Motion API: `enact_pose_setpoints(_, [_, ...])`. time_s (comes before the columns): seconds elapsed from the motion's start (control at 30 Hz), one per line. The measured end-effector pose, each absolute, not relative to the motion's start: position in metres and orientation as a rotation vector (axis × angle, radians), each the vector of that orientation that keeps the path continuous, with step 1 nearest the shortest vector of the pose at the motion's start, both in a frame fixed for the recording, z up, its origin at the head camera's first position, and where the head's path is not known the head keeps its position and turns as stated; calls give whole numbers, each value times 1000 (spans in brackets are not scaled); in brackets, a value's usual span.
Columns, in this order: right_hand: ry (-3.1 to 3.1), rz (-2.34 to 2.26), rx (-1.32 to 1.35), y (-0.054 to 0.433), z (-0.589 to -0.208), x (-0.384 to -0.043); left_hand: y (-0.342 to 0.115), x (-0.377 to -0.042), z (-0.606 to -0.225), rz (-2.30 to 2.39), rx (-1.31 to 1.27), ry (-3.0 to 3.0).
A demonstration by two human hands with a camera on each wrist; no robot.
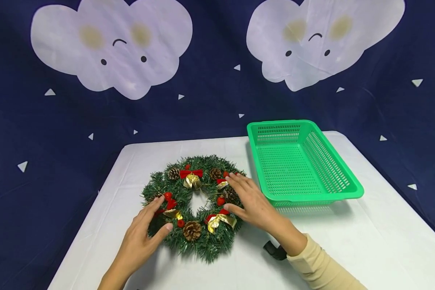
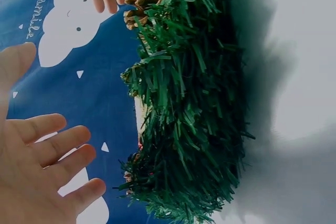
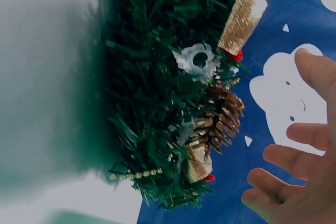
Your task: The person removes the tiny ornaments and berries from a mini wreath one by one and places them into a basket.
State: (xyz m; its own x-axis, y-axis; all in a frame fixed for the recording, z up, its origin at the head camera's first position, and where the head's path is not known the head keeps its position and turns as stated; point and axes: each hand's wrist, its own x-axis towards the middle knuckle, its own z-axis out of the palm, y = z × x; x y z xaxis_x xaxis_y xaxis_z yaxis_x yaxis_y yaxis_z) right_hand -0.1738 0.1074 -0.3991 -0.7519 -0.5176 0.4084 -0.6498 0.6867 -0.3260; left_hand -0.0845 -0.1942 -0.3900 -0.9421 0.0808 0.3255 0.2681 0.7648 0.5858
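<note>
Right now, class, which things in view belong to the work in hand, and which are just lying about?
In the work:
- Christmas wreath
- left hand, at its left side
- right hand, at its right side

Apparently not in use:
- green slotted plastic basket, right of the wreath
- cloud-print backdrop

There are two hands [image 1: 141, 233] [image 1: 255, 205], one wreath [image 1: 184, 196] and one basket [image 1: 290, 167].
</note>
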Motion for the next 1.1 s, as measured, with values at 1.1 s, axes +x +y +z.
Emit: enact_pose_setpoints(1.1, [-2759, 906, 697, 100, -411, -179, -196, -80, -411, -839, -290, -2727])
